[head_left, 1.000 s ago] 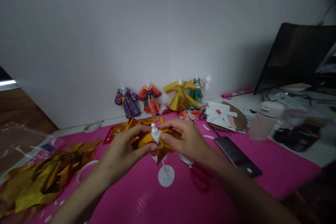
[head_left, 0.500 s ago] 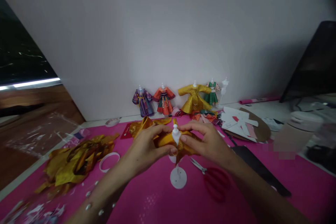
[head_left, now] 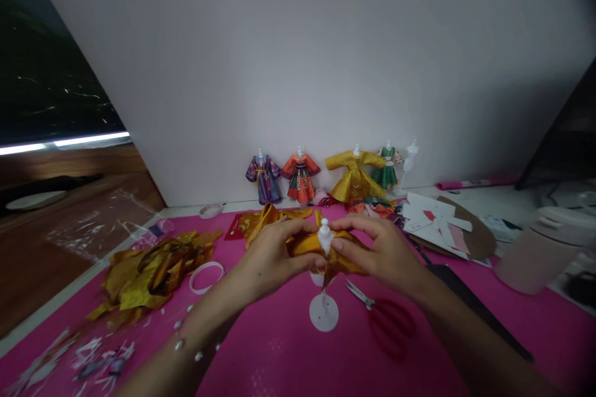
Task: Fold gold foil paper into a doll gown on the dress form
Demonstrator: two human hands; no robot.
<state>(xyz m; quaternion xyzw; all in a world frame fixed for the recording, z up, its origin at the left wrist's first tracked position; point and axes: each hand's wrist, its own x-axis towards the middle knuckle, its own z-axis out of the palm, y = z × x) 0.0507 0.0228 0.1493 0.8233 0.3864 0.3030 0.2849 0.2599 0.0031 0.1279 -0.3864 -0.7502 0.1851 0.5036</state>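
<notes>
Everything has slid toward three o'clock since a second ago as the head camera turns toward nine: the dark monitor [head_left: 563, 130] at three o'clock is now mostly cut off, and small white and grey scraps [head_left: 105, 361] have come into view at seven. Near the centre, both hands keep the same hold on a miniature white mannequin [head_left: 325, 237], upright above its round base. The left hand [head_left: 279, 254], from nine o'clock, pinches golden-orange satin [head_left: 333, 267] around the torso between thumb and fingers; the right hand [head_left: 372, 248], from three, grasps the satin with thumb and index finger close to the neck. Red-handled scissors [head_left: 369, 304] lie at five o'clock on a pink mat [head_left: 284, 372]; a heap of gold cloth scraps [head_left: 161, 273] sits at eight.
</notes>
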